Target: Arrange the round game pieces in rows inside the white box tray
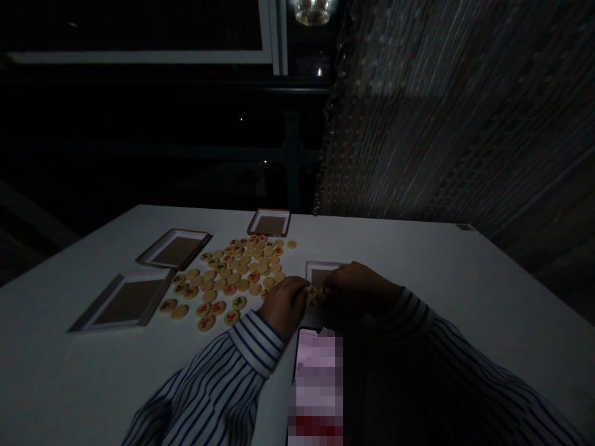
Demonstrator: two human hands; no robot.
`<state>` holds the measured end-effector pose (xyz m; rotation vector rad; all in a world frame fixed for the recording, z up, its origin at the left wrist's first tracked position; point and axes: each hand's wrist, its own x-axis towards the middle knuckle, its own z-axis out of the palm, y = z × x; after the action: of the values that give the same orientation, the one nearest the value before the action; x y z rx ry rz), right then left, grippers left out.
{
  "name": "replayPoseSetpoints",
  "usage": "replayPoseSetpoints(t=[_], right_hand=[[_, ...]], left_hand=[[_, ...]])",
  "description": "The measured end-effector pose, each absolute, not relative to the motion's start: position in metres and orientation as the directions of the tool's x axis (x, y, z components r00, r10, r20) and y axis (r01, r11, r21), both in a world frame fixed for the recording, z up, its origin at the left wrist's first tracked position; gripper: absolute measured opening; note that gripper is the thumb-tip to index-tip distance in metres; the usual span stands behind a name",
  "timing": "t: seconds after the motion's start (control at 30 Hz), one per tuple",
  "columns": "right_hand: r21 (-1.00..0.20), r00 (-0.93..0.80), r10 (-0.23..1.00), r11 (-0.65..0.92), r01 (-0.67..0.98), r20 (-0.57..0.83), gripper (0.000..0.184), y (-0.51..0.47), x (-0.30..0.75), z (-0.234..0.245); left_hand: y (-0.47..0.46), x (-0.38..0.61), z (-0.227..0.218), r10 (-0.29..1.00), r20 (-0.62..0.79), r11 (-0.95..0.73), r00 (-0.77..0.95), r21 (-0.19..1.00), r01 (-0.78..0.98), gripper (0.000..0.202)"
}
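My left hand (286, 303) and right hand (360, 288) meet at round pieces (312, 291) in the rightmost box (320, 275), grip I cannot tell, the step seemingly arranging, next needing gentle placement.

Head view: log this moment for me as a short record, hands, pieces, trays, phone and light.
Left hand: at the near tray's left side; grip unclear
Right hand: over the near tray's right side; fingertips too dark
Near tray: a few dark-marked pieces between the hands
Pile: round pieces, red-marked, dark-marked or plain side up
Other trays: two left of the pile, one beyond
Phone: screen lit, partly pixelated
Light: dim
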<state>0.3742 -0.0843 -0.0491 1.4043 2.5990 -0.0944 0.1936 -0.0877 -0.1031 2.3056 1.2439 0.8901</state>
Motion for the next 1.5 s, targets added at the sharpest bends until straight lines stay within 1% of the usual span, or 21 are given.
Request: replayPoseSetpoints(t=[0.3,0.6,0.83,1.0,1.13,1.33,1.5], right_hand=[[0.025,-0.538,0.822,0.552,0.834,-0.189,0.024,-0.0862,0.3736,-0.0460],[0.025,-0.540,0.819,0.554,0.832,-0.196,0.024,-0.0833,0.3752,-0.0507],[0.017,-0.550,0.819,0.560,0.829,-0.165,0.022,-0.0847,0.3759,-0.0498],[0.021,-0.590,0.797,0.597,0.802,-0.128,0.022,-0.0846,0.3747,-0.0491],[0.005,-0.614,0.782,0.618,0.786,-0.104,0.026,-0.0853,0.3725,-0.0508],[0.005,-0.609,0.784,0.614,0.789,-0.118,0.031,-0.0869,0.3693,-0.0514],[0.006,-0.607,0.783,0.614,0.790,-0.135,0.028,-0.0870,0.3670,-0.0507]], left_hand=[[-0.0870,0.1936,-0.1042,0.841,0.357,-0.541,0.406,0.579,0.610,0.021],[-0.0880,0.1941,-0.1013,0.850,0.330,-0.525,0.410,0.579,0.624,0.021],[-0.0869,0.1934,-0.1051,0.834,0.371,-0.552,0.408,0.580,0.600,0.022],[-0.0870,0.1929,-0.1057,0.847,0.338,-0.531,0.411,0.586,0.612,0.022],[-0.0865,0.1934,-0.1055,0.848,0.330,-0.528,0.415,0.586,0.615,0.022],[-0.0879,0.1943,-0.1022,0.854,0.321,-0.518,0.409,0.585,0.624,0.022],[-0.0884,0.1940,-0.1018,0.854,0.321,-0.519,0.409,0.584,0.625,0.022]])
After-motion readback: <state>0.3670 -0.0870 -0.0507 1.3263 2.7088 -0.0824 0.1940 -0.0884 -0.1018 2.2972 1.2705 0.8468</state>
